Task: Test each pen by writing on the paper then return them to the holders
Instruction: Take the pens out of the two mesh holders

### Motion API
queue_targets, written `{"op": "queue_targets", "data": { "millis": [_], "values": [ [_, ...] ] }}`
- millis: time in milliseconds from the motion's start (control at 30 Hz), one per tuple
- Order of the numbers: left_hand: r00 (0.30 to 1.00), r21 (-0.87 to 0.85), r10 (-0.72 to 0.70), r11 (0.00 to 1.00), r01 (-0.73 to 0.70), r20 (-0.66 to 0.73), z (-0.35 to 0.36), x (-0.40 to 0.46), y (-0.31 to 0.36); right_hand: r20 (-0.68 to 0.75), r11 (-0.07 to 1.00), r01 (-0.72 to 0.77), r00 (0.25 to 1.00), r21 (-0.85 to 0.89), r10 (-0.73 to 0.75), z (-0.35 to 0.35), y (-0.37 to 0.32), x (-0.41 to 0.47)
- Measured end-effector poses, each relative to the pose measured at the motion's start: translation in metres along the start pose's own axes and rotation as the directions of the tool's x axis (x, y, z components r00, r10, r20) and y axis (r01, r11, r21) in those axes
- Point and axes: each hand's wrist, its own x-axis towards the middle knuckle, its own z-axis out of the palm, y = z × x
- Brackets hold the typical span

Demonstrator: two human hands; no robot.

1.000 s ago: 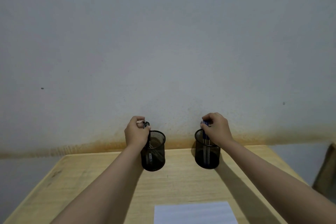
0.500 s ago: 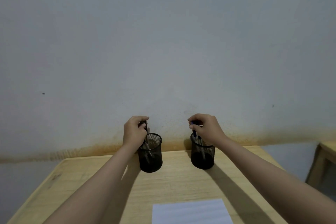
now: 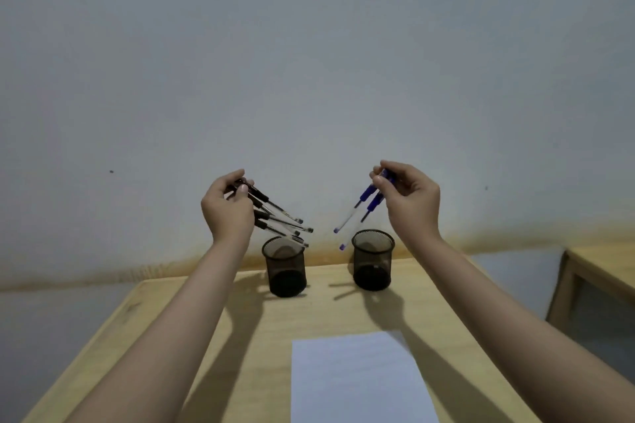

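I see the fingers [image 3: 240,189] of my left hand [image 3: 225,213] curled around a bunch of black pens [image 3: 275,218], gripping them at their capped ends so they fan down and to the right, tips hanging just above the left mesh holder [image 3: 284,268]. My right hand [image 3: 410,203] pinches two blue pens [image 3: 360,213] between thumb and fingertips; they slant down and to the left, their tips in the air beside the rim of the right mesh holder [image 3: 372,259]. Both holders stand upright near the far edge of the wooden bench [image 3: 171,336], well apart from each other. A white sheet of paper [image 3: 357,378] lies flat on the bench nearer me, between my forearms. A second wooden table [image 3: 598,268] shows at the right edge.
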Motion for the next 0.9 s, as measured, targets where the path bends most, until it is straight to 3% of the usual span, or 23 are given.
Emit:
{"op": "queue_targets", "data": {
  "millis": [100, 233, 367, 533, 667, 767, 900],
  "values": [
    [0.986, -0.07, -0.135, 0.989, 0.129, -0.093, -0.007, -0.029, -0.022, -0.098, 0.99, -0.135, 0.985, 0.046, 0.139, -0.009, 0.018, -0.03],
    [0.929, -0.093, -0.334, 0.942, 0.322, -0.16, -0.021, -0.062, -0.068, -0.264, 0.94, -0.333, 0.902, 0.075, 0.341, -0.027, 0.054, -0.057],
    [0.876, -0.055, -0.43, 0.902, 0.429, -0.221, -0.032, -0.077, -0.11, -0.391, 0.877, -0.478, 0.798, 0.052, 0.458, -0.04, 0.086, -0.074],
    [0.838, 0.006, -0.505, 0.856, 0.517, -0.208, -0.037, -0.087, -0.14, -0.45, 0.787, -0.598, 0.668, 0.151, 0.593, -0.048, 0.111, -0.084],
    [0.92, 0.319, -0.381, 0.864, 0.391, -0.096, -0.042, -0.096, -0.144, -0.462, 0.76, -0.649, 0.662, 0.04, 0.589, -0.053, 0.127, -0.086],
    [0.97, 0.509, -0.238, 0.842, 0.18, 0.051, -0.048, -0.097, -0.149, -0.435, 0.746, -0.644, 0.729, -0.173, 0.528, -0.057, 0.136, -0.089],
    [0.964, 0.653, -0.175, 0.757, 0.001, 0.201, -0.047, -0.099, -0.157, -0.355, 0.716, -0.575, 0.815, -0.395, 0.458, -0.06, 0.144, -0.096]
  ]
}}
